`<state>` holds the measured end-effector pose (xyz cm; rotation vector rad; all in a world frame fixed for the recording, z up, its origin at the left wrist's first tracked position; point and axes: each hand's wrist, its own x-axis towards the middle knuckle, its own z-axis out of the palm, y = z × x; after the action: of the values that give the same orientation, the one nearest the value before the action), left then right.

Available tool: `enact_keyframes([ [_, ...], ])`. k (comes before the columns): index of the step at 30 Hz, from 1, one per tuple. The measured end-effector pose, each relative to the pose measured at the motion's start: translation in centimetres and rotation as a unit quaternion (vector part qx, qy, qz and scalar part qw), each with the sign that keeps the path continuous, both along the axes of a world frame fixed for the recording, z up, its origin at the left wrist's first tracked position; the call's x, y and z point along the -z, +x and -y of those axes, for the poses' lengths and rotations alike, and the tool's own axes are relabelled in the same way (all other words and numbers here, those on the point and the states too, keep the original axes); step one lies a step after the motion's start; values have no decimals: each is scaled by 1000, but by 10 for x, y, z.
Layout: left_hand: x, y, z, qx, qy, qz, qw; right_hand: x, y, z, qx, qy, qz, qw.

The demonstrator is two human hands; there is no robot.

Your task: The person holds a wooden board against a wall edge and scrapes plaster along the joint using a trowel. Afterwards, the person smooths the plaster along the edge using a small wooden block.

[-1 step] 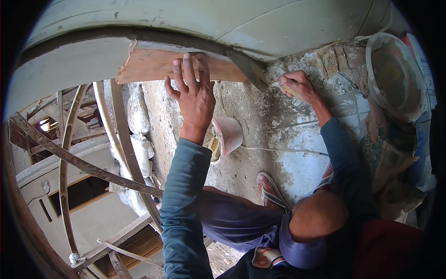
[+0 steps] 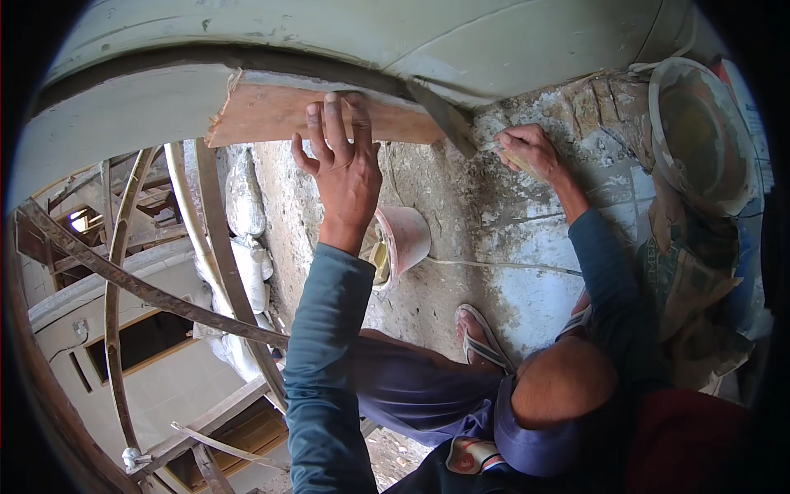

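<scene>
I see left hand (image 2: pixel 344 169) raised, fingers spread flat on the wooden board (image 2: pixel 271 115) | right hand (image 2: pixel 528 151) outstretched, fist gripping a trowel (image 2: pixel 461 123) at the board's end

Orange-brown wooden board (image 2: pixel 271 115) noted under the left fingers (image 2: pixel 333 123); pink bucket (image 2: pixel 405 239) below them. Grey mortar-speckled floor (image 2: pixel 461 206) below the right fingers (image 2: pixel 514 144). Teal sleeves (image 2: pixel 325 354) recorded.

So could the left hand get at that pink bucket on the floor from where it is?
Probably yes: the left hand is pressed on the wooden board, and the pink bucket sits just below its wrist with nothing between them.
</scene>
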<state>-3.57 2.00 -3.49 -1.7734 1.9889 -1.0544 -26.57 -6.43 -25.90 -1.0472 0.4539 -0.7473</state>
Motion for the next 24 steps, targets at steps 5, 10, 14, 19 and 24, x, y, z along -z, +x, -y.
enact_keyframes([
  [5, 4, -4, 2, 8, -9, -16, 1000, 4, 5, 9, -13, -7, -22, 1000],
  [10, 3, -5, -1, -2, -3, 3, 1000, -1, 0, -4, -23, -22, -36, 999],
  [14, 0, -5, 0, -1, -1, -5, 1000, -13, -8, -4, -8, -22, 2, 1000],
  [19, 3, -7, 2, 9, -5, -20, 1000, -24, 7, 18, -33, -98, -32, 994],
  [24, 3, -5, 0, 9, -17, -47, 999, -19, 1, 3, -39, -83, -41, 995],
])
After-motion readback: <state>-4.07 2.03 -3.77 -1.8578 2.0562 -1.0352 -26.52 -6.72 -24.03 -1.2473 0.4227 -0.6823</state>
